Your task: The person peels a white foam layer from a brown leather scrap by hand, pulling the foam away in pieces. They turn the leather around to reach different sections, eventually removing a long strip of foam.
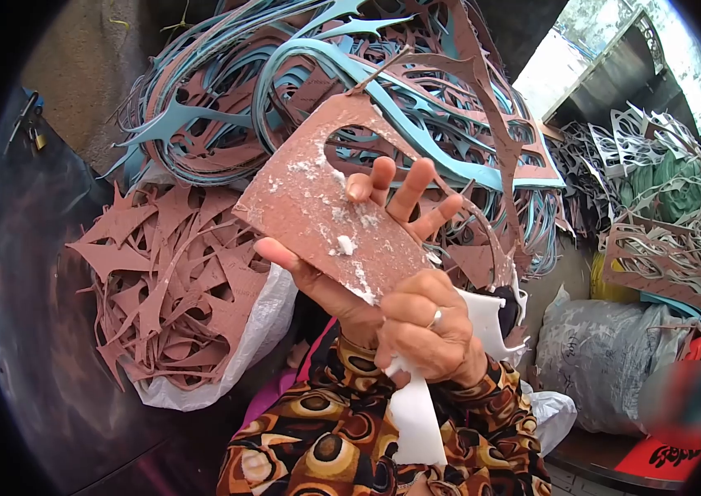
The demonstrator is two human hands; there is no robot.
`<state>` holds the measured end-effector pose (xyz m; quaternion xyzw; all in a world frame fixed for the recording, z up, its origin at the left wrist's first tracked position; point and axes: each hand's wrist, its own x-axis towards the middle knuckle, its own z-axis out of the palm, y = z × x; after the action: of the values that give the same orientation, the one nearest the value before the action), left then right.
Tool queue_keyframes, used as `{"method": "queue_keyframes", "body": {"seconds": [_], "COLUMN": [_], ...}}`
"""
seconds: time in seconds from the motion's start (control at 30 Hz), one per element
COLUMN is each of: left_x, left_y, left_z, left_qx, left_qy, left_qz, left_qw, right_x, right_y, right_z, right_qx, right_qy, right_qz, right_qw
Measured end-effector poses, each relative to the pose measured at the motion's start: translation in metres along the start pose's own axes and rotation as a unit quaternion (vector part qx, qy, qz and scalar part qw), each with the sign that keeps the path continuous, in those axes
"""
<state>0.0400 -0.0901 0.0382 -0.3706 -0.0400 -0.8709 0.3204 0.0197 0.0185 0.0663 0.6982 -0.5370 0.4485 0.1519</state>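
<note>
A brown sheet with cut-out holes [309, 198] is tilted in front of the body, with white crumbs and flakes over its face. My left hand [342, 289] holds it from beneath; the thumb shows at the lower left edge and the bent fingers come up past the cut-out edge. Against the sheet's lower end, my right hand [429, 322], with a ring on one finger, is closed in a fist around a white strip [417, 422] that hangs below it.
Blue and brown cut-out scraps [202, 140] are heaped behind the sheet. A white sack [272, 331] of brown scraps stands at the left. At the right are a grey wrapped bundle [598, 364], more scraps [673, 248] and a red item [656, 459].
</note>
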Motion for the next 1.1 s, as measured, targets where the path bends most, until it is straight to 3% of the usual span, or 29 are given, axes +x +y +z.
{"method": "queue_keyframes", "body": {"seconds": [0.07, 0.13, 0.2, 0.27, 0.33, 0.37, 0.53, 0.63, 0.73, 0.8, 0.87, 0.93, 1.1], "left_x": [0.000, 0.001, 0.005, 0.011, 0.013, 0.012, 0.012, 0.011, 0.011, 0.013, 0.022, 0.014, 0.012], "left_y": [0.001, 0.000, -0.002, -0.002, -0.001, 0.000, 0.015, 0.013, 0.012, 0.016, 0.015, 0.001, 0.000], "left_z": [-0.001, -0.001, -0.002, -0.002, 0.001, 0.004, 0.006, 0.006, 0.000, -0.004, -0.007, -0.007, -0.026], "left_qx": [-0.010, -0.020, -0.023, -0.022, -0.020, -0.031, -0.022, -0.031, -0.048, 0.006, 0.005, 0.070, 0.005], "left_qy": [0.005, 0.012, 0.003, -0.006, -0.015, -0.001, -0.019, 0.003, -0.035, 0.000, -0.111, -0.071, -0.087], "left_qz": [-0.004, 0.001, -0.007, -0.013, -0.015, -0.010, -0.012, -0.014, -0.027, -0.006, -0.006, -0.005, -0.030], "left_qw": [1.000, 1.000, 1.000, 1.000, 1.000, 0.999, 0.999, 0.999, 0.998, 1.000, 0.994, 0.995, 0.996], "right_x": [-0.007, -0.008, -0.007, -0.010, -0.005, -0.004, -0.002, -0.001, 0.006, 0.007, 0.011, 0.025, 0.040], "right_y": [0.003, 0.004, 0.004, 0.002, -0.001, 0.001, 0.003, 0.005, 0.009, 0.015, 0.019, 0.025, 0.032], "right_z": [-0.004, -0.008, -0.010, -0.010, -0.007, -0.011, -0.018, -0.018, -0.013, -0.010, -0.004, -0.001, 0.009], "right_qx": [0.032, 0.037, 0.064, 0.033, -0.117, -0.110, -0.116, -0.125, -0.090, -0.048, -0.047, -0.044, -0.069], "right_qy": [-0.074, -0.082, -0.004, -0.007, 0.029, -0.015, -0.032, -0.013, 0.018, 0.036, 0.065, 0.137, 0.196], "right_qz": [-0.032, -0.040, -0.015, 0.000, 0.039, 0.045, 0.051, 0.037, 0.072, 0.075, 0.057, 0.035, -0.015], "right_qw": [0.996, 0.995, 0.998, 0.999, 0.992, 0.993, 0.991, 0.991, 0.993, 0.995, 0.995, 0.989, 0.978]}}
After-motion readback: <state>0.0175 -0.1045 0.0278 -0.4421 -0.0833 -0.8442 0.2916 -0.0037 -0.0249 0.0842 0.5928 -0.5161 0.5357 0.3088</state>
